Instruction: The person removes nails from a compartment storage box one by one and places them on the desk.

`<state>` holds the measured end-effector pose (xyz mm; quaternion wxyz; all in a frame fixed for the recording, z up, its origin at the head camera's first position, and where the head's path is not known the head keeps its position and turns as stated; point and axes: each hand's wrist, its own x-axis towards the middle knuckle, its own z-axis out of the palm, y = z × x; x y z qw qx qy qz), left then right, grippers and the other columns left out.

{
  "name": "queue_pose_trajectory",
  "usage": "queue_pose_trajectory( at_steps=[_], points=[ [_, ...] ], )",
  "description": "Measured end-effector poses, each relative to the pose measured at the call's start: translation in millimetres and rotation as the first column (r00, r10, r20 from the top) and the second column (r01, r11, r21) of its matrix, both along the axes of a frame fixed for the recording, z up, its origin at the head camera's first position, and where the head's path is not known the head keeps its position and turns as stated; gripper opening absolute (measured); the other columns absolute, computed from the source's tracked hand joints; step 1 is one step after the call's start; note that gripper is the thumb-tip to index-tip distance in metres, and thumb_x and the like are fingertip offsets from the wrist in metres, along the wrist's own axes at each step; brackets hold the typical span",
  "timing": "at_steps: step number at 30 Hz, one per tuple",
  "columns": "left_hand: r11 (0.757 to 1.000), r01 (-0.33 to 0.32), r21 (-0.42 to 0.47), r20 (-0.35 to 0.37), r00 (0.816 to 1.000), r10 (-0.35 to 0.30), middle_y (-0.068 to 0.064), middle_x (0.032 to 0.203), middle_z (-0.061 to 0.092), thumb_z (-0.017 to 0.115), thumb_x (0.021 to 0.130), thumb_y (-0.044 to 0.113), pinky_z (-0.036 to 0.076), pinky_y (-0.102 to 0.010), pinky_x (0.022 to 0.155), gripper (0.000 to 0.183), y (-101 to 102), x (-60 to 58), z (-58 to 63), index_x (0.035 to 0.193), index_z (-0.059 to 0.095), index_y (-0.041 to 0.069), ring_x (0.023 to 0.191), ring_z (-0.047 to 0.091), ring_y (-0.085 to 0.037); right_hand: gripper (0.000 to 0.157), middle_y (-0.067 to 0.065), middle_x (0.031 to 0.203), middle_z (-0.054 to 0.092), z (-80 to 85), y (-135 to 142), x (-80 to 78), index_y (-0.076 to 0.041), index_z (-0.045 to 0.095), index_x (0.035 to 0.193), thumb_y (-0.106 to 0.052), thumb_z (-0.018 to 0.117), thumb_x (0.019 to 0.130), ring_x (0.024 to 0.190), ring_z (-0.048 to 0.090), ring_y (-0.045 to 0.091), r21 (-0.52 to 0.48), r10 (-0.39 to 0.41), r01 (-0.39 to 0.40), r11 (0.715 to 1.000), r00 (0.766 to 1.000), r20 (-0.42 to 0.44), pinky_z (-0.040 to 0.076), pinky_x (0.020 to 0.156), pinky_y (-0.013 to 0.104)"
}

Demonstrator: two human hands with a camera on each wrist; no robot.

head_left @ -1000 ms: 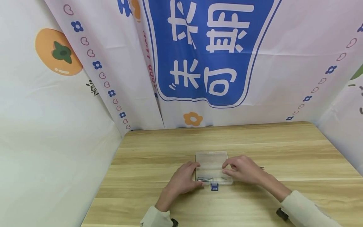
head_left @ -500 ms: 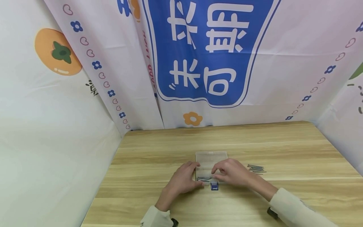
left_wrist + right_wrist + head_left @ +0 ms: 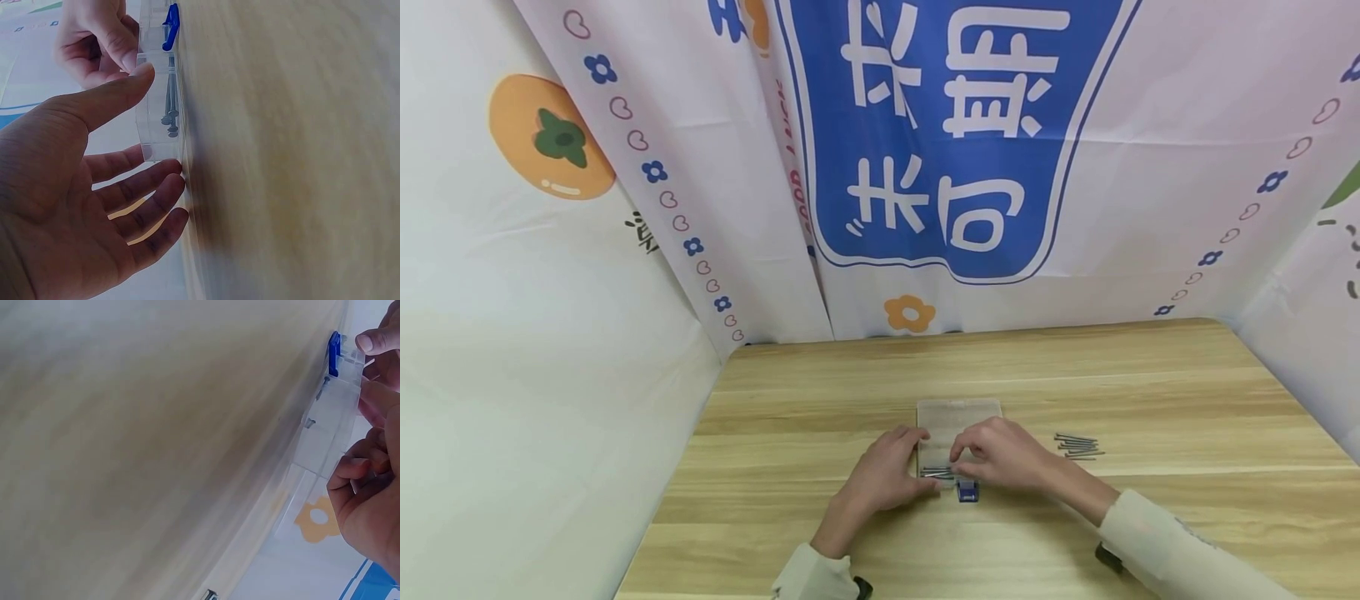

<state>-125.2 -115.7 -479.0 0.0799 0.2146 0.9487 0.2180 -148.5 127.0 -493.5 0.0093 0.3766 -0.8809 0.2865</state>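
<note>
A clear plastic box (image 3: 928, 450) lies with its lid raised and a blue latch (image 3: 967, 492) at its front. My left hand (image 3: 883, 475) holds its left end, the thumb on the front rim and the fingers at the side and back. Several long, thin metal nails or screws (image 3: 171, 94) lie in its left compartment; their exact kind is unclear. Over the box, my right hand (image 3: 1003, 454) is bent, thumb and index fingertips close together near their right ends. Whether it pinches one is hidden. More headed pieces (image 3: 309, 423) show through the box in the right wrist view.
A loose pile of similar metal pieces (image 3: 1078, 447) lies on the wooden table (image 3: 797, 392), to the right of the box. A printed white cloth (image 3: 1150, 208) hangs along the table's back edge, and more cloth stands at both sides.
My right hand has moved left across the box, from its right end to the middle, bringing the loose pile into view. My left hand and the box have stayed in place.
</note>
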Motion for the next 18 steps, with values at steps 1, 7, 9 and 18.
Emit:
queue_pose_trajectory(
  at_steps=[1, 7, 9, 18],
  points=[
    [1.000, -0.001, 0.001, -0.001, 1.000, 0.001, -0.006, 0.133, 0.068, 0.089, 0.087, 0.047, 0.058, -0.047, 0.098, 0.073, 0.1, -0.1, 0.0, 0.145, 0.063, 0.011, 0.117, 0.067, -0.026, 0.007, -0.020, 0.065, 0.054, 0.0, -0.7, -0.3, -0.020, 0.084, 0.097, -0.025, 0.084, 0.093, 0.051, 0.029, -0.009, 0.001, 0.003, -0.003, 1.000, 1.000, -0.002, 0.027, 0.049, 0.013],
    [1.000, -0.003, 0.003, 0.005, 1.000, 0.003, -0.006, 0.132, 0.068, 0.089, 0.086, 0.047, 0.058, -0.046, 0.097, 0.073, 0.1, -0.3, 0.4, 0.145, 0.063, 0.011, 0.116, 0.066, -0.025, 0.004, -0.017, 0.073, 0.066, 1.0, -4.6, -1.3, -0.020, 0.084, 0.094, -0.022, 0.086, 0.091, 0.052, 0.031, -0.009, 0.006, 0.009, -0.009, 1.000, 1.000, 0.001, 0.028, 0.050, 0.013],
    [1.000, -0.002, 0.006, 0.006, 1.000, 0.002, -0.006, 0.133, 0.068, 0.089, 0.087, 0.047, 0.058, -0.047, 0.098, 0.073, 0.1, -0.2, 0.5, 0.145, 0.063, 0.011, 0.117, 0.067, -0.026, 0.003, -0.018, 0.074, 0.067, 0.4, -5.5, -1.8, -0.021, 0.084, 0.092, -0.023, 0.086, 0.091, 0.053, 0.031, -0.009, 0.003, 0.008, -0.008, 1.000, 1.000, 0.004, 0.029, 0.050, 0.013],
    [1.000, -0.002, 0.006, 0.000, 1.000, 0.002, -0.006, 0.132, 0.069, 0.089, 0.086, 0.047, 0.058, -0.047, 0.098, 0.073, 0.2, 0.1, 1.3, 0.144, 0.063, 0.011, 0.116, 0.067, -0.026, 0.004, -0.019, 0.074, 0.067, -2.9, -8.9, -4.1, -0.025, 0.085, 0.090, -0.023, 0.088, 0.089, 0.058, 0.036, -0.009, -0.022, 0.021, -0.021, 1.000, 1.000, 0.004, 0.033, 0.052, 0.013]
  ],
)
